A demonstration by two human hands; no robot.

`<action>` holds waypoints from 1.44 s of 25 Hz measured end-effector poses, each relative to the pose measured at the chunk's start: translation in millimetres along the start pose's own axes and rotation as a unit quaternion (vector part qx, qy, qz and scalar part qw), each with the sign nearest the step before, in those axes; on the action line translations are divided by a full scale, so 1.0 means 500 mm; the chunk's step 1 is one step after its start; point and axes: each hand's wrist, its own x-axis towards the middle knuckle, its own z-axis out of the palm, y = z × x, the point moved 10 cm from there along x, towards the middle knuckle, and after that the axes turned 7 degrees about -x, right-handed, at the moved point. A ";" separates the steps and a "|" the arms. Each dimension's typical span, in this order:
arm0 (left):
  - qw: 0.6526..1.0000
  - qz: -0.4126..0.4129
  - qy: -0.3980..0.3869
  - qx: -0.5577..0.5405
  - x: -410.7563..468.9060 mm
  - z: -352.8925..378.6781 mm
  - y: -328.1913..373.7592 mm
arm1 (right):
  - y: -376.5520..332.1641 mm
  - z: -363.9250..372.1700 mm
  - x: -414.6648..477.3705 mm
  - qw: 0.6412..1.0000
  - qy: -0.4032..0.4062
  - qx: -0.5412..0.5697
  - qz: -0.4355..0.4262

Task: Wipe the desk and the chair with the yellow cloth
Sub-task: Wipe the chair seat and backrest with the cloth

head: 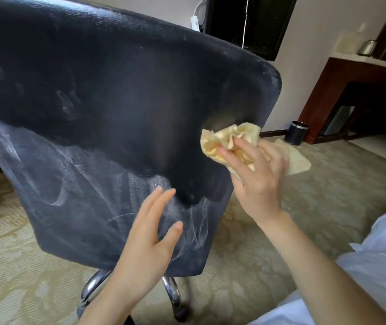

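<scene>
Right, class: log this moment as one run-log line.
step: wiping chair | right hand: holds yellow cloth at backrest edge | left hand: open, over seat | seat: whitish streaks

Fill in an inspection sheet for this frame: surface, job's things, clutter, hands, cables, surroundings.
Surface: chair back, dark on top, whitish streaks lower down; desk not in view.
Job's things: yellow cloth bunched against the chair's right edge.
Clutter: nothing seen.
Grippers: right hand grips the cloth; left hand open by the streaks.
Cables: white cable up the wall from a white power strip.
Surroundings: patterned carpet, dark bin, wooden cabinet with a kettle.
</scene>
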 end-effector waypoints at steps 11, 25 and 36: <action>0.913 0.156 -0.014 0.376 0.105 -0.044 0.101 | -0.096 0.088 -0.228 0.920 -0.214 0.121 -0.304; 0.888 0.285 0.121 0.339 0.095 -0.255 0.238 | -0.290 0.128 0.044 0.977 -0.047 0.160 -0.134; 0.826 0.218 0.157 0.496 0.166 -0.309 0.368 | -0.218 0.164 -0.226 0.872 -0.297 0.118 -0.370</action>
